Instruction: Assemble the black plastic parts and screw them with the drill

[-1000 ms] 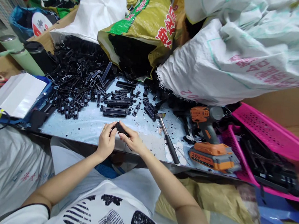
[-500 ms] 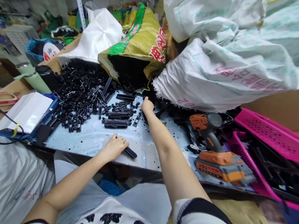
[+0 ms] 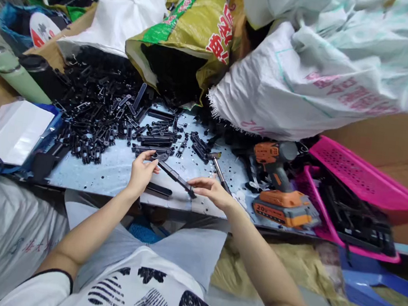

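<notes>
My left hand (image 3: 141, 171) pinches the upper end of a long, thin black jointed bar (image 3: 173, 173). At the bar's lower end, my right hand (image 3: 212, 192) grips it between thumb and fingers. The bar slants down to the right above the front of the table. Beneath it lies a flat black bar with rounded ends (image 3: 158, 189), close to the table's front edge. Just beyond my hands several black assembled bars (image 3: 155, 140) rest in short stacks. A hammer (image 3: 221, 172) lies to the right of them.
A large heap of small black parts (image 3: 97, 110) covers the table's left side. An orange cordless drill (image 3: 278, 182) and a pink basket (image 3: 368, 178) stand right. Behind are a yellow sack (image 3: 189, 27) and white sacks (image 3: 308, 91). Far left lies a white paper stack (image 3: 16, 132).
My right hand has come back from the far parts toward me. My left hand has let go of the flat black bar, and both hands now hold the jointed bar. The view has tilted down.
</notes>
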Available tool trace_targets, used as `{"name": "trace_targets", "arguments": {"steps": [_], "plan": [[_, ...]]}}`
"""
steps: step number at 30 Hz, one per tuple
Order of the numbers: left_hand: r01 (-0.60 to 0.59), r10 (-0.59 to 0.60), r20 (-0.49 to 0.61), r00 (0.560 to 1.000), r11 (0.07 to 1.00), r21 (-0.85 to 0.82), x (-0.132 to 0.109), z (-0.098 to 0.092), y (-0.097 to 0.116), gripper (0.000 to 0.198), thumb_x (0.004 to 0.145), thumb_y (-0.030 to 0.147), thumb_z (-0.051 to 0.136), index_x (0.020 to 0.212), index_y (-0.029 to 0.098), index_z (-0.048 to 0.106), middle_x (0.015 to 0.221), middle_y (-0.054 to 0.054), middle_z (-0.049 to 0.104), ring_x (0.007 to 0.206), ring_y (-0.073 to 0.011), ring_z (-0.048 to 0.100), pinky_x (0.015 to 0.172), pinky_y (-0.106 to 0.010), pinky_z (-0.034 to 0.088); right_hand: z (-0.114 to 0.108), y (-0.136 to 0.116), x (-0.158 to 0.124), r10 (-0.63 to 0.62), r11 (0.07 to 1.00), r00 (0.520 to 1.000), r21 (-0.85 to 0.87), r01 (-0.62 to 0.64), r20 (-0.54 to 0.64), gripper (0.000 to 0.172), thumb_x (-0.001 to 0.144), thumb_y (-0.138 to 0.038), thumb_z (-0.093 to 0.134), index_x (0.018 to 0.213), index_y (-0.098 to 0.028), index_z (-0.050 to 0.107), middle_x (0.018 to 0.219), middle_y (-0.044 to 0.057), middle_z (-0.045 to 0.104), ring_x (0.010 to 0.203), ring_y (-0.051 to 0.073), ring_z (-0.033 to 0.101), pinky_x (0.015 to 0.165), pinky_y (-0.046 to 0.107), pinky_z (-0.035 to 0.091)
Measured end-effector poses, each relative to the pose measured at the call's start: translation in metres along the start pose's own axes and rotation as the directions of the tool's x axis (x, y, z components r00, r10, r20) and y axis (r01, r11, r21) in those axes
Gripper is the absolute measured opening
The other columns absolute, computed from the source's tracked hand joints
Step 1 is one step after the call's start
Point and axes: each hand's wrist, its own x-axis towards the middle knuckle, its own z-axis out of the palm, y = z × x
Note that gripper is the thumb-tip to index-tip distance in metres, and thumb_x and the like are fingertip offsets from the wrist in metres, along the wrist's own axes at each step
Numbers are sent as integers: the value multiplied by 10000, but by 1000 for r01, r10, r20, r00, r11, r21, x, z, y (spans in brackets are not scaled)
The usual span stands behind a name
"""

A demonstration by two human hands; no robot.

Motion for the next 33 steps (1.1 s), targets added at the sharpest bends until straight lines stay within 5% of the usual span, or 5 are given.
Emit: {"name": "trace_targets", "arguments": {"steps": [3, 8, 15, 20, 33], "plan": [[10, -10, -19, 1000, 1000, 24, -15, 27, -7, 294, 817, 370, 581, 996, 136, 573, 693, 8, 566, 480, -81, 567, 491, -211, 491, 12, -8, 0, -12, 917, 996, -396, 47, 89, 567, 670, -470, 738, 1132, -172, 598, 970, 77, 676, 888, 205, 622, 801, 325, 469], [-291, 220, 226, 949, 888, 356, -29, 25, -20, 277, 879, 319, 501, 1093, 160, 577, 1105, -112, 547, 730, -138, 644, 662, -289, 551, 29, 7, 17, -23, 683, 999, -730, 33, 24, 388, 861, -459, 544, 1127, -177, 526, 826, 50, 660, 723, 176, 598, 662, 260, 414], [-711, -6, 773, 634, 390, 585, -17, -26, -20, 609, 872, 340, 559, 1415, 206, 317, 1079, -100, 605, 1044, -245, 560, 909, -386, 449, 9, 13, 0, -102, 514, 986, -856, -59, -130, 337, 921, -441, 450, 1157, -211, 518, 977, 72, 673, 822, 207, 625, 674, 262, 403], [-683, -89, 720, 689, 253, 685, -17, -18, -15, 364, 935, 300, 403, 1264, 175, 495, 1094, -110, 586, 1050, -243, 537, 904, -373, 426, 15, 9, -14, -157, 366, 948, -876, 316, 276, 332, 934, -458, 433, 1058, -194, 590, 959, 73, 646, 886, 182, 597, 742, 260, 394], [-727, 98, 736, 670, 290, 623, -27, -24, -13, 598, 715, 582, 639, 1118, 178, 462, 1039, -106, 596, 955, -279, 585, 806, -389, 467, 64, 1, -20, -389, -35, 904, -983, 180, 180, 278, 963, -381, 406, 972, -185, 603, 847, 49, 616, 782, 165, 498, 661, 309, 233]]}}
